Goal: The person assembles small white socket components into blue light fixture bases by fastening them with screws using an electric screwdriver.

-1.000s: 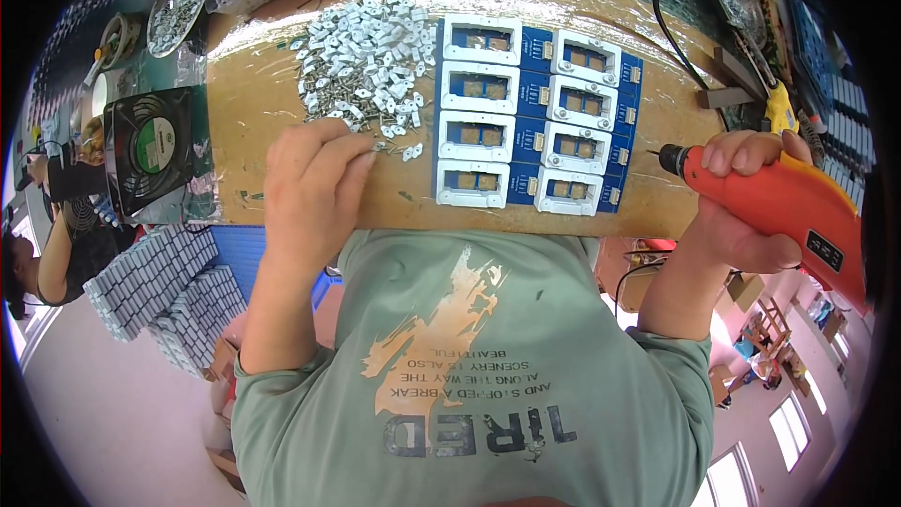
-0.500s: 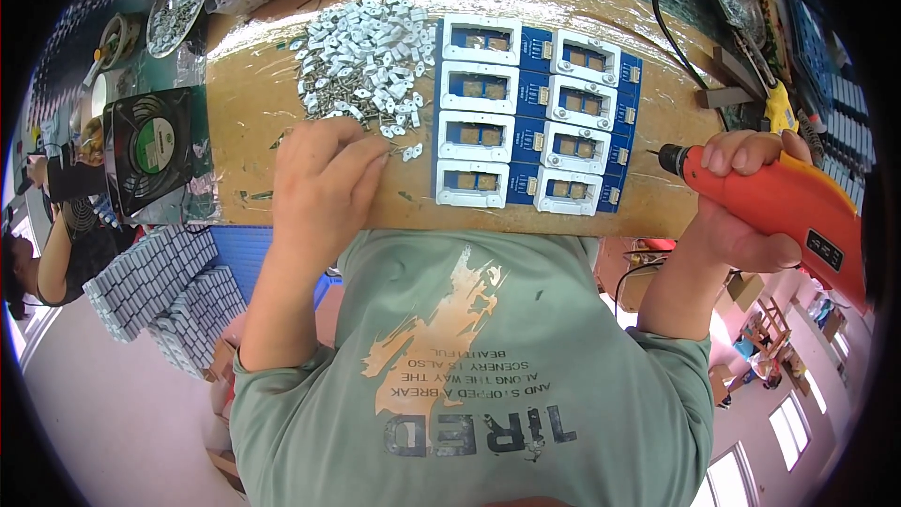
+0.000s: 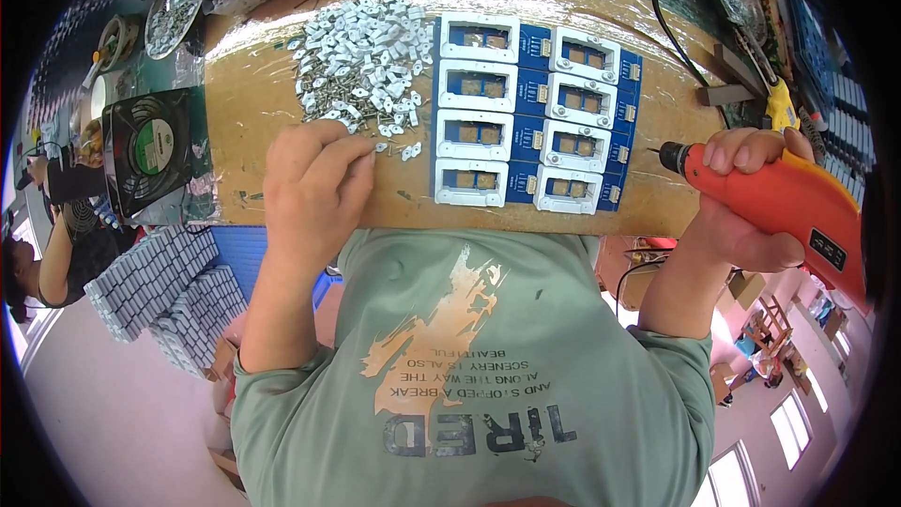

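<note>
On the brown table (image 3: 282, 84) I see a heap of small white clips (image 3: 361, 61) just left of a blue panel (image 3: 530, 117) of eight white-framed boards. My left hand (image 3: 310, 183) rests at the heap's near edge, its grip pinched at a loose clip (image 3: 380, 145) though I cannot tell if it holds one. My right hand (image 3: 741, 202), closed around the orange driver (image 3: 779, 202), sits off the panel's right edge, bit pointing left toward the boards.

Round green label (image 3: 152, 145) on black fan (image 3: 150, 155), far left.
</note>
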`<action>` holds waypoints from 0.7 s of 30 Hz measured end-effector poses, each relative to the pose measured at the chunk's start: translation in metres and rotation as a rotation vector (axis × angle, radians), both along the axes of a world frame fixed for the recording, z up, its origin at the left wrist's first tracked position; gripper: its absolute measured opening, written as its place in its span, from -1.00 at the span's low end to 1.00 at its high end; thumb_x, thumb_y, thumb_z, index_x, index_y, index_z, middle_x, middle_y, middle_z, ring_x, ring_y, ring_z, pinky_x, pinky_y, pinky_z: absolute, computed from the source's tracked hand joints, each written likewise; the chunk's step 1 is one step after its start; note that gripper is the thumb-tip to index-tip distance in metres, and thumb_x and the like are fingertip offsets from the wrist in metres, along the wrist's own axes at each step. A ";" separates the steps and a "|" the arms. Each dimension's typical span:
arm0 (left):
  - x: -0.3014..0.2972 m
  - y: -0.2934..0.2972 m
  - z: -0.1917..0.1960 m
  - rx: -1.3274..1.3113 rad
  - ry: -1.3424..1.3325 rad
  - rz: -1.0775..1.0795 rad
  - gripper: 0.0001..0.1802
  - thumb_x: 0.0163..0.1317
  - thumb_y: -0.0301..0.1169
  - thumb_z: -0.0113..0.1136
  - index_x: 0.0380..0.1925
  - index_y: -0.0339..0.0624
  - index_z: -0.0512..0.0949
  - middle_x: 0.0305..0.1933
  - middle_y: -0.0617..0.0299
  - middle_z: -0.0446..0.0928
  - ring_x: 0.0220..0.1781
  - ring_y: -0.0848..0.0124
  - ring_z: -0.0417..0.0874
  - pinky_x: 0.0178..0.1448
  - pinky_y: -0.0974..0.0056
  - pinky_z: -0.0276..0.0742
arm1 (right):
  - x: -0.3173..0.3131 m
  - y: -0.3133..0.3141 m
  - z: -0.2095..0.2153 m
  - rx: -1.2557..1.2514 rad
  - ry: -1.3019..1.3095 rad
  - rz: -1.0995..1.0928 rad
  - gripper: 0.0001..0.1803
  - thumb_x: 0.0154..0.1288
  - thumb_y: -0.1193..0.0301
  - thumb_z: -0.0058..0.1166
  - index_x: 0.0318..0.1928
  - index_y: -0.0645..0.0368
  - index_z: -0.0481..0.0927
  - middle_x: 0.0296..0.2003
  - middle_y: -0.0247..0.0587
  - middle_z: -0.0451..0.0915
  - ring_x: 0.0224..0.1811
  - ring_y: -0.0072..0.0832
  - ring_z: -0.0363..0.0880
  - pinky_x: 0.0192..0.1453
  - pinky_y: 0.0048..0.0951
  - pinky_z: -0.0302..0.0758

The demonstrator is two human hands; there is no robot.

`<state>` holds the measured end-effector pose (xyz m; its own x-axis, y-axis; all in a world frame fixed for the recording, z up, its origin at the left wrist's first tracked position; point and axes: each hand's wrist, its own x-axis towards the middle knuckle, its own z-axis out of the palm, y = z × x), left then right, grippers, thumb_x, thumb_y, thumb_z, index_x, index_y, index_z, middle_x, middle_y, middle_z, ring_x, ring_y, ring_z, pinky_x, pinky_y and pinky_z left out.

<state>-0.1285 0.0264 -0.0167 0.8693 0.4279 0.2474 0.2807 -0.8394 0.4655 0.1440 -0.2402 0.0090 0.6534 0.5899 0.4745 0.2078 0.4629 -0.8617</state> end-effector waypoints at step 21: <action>0.008 -0.009 0.003 -0.083 0.071 0.118 -0.84 0.02 -0.55 0.39 -0.35 -0.16 0.67 -0.31 0.21 0.58 -0.23 0.19 0.59 -0.15 0.17 0.50 | 0.003 -0.001 -0.001 0.032 -0.039 0.062 0.17 0.06 -0.45 0.14 0.36 0.31 0.26 -0.22 -0.16 0.50 -0.24 -0.28 0.51 -0.15 -0.24 0.51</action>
<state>-0.1203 0.0173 -0.0142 0.8257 0.5447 0.1467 0.4098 -0.7579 0.5076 0.1468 -0.2409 0.0082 0.5969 0.6125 0.5183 0.2110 0.5035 -0.8379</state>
